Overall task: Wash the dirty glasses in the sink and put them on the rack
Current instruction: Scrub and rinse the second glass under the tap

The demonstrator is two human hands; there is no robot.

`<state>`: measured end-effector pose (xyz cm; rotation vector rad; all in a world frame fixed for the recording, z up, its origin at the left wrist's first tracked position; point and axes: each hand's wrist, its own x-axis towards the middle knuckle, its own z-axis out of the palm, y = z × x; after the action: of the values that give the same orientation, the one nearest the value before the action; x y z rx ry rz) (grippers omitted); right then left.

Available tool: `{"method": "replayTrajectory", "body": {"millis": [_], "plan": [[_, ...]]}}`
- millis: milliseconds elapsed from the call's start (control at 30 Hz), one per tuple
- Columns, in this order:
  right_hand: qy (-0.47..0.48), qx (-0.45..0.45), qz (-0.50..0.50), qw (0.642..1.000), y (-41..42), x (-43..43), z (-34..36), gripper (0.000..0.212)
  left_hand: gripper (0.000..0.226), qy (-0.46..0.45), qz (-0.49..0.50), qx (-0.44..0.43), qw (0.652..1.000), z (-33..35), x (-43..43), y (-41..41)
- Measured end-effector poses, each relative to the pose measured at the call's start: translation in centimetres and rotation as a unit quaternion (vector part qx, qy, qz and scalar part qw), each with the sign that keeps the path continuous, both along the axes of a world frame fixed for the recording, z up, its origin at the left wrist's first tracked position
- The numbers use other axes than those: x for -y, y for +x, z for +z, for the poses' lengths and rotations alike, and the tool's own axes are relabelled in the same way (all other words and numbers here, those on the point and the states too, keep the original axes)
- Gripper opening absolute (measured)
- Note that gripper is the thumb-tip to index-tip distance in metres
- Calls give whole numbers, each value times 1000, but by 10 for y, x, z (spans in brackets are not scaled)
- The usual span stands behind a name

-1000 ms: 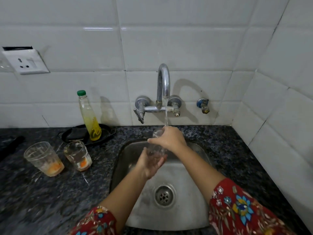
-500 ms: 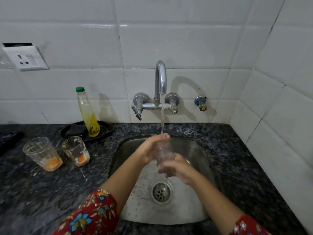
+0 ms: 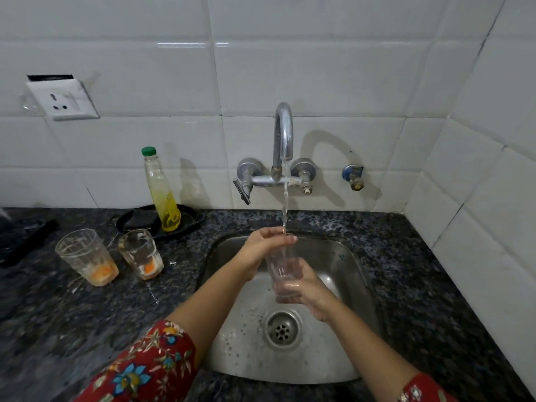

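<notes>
A clear, ribbed drinking glass (image 3: 282,271) stands upright over the stainless-steel sink basin (image 3: 345,274), directly under the stream from the chrome wall tap (image 3: 283,134), as I watch from the head camera. The right hand (image 3: 307,288) has its grip wrapped around the glass's base; the left hand (image 3: 265,246) curls over the rim, fingers seemingly reaching inside. Both grips are closed on the one glass.

My worry is slip: wet glass and wet skin, and a loosened hold could drop it onto the steel near the drain (image 3: 282,329) and chip it. Water striking the rim may also splash onto the speckled black granite tabletop (image 3: 420,256).

To the left, two dirty clear tumblers with orange residue (image 3: 87,258) (image 3: 142,255) wait close together; a careless reach could knock one into the other. Behind them stands a green-capped bottle of yellow liquid (image 3: 162,192). No rack is in view.
</notes>
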<state>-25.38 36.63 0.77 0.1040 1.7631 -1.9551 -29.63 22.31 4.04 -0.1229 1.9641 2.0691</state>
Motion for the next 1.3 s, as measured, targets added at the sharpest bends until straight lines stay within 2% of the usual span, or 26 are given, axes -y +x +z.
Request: {"method": "replayTrajectory", "body": {"millis": [67,100,167,233,333,400,500,633,700,900,1067,1300], "plan": [[18,-17,-44,999,-2,2,-6,53,106,-16,15,3,1000,2,-4,2],[2,-17,-74,997,-5,2,-5,54,111,-16,41,-1,999,6,-3,2],[-35,-10,-114,993,-12,0,0,57,94,-27,123,-40,991,16,2,-6],[-24,-25,-98,995,-16,2,6,58,81,-56,178,-85,979,28,8,-16],[16,-43,-31,998,-10,3,8,61,82,-100,232,-107,962,44,12,-28],[16,-41,-34,998,-8,0,4,59,80,-106,251,-122,955,50,12,-34],[23,-37,-62,997,-16,-5,2,60,80,-104,244,-125,956,53,10,-35],[57,-49,-6,997,-15,1,0,60,79,-119,242,-128,954,50,5,-33],[52,-44,-16,998,-15,-2,-3,62,79,-137,240,-135,952,51,5,-32],[48,-28,-15,998,-15,-12,-11,84,79,-221,185,-185,940,49,5,-27],[24,-27,-40,999,-4,-21,-13,67,63,-223,159,-181,945,41,17,-10],[-6,-30,-84,996,7,-42,-2,55,47,-145,172,-74,972,-11,10,51]]}}
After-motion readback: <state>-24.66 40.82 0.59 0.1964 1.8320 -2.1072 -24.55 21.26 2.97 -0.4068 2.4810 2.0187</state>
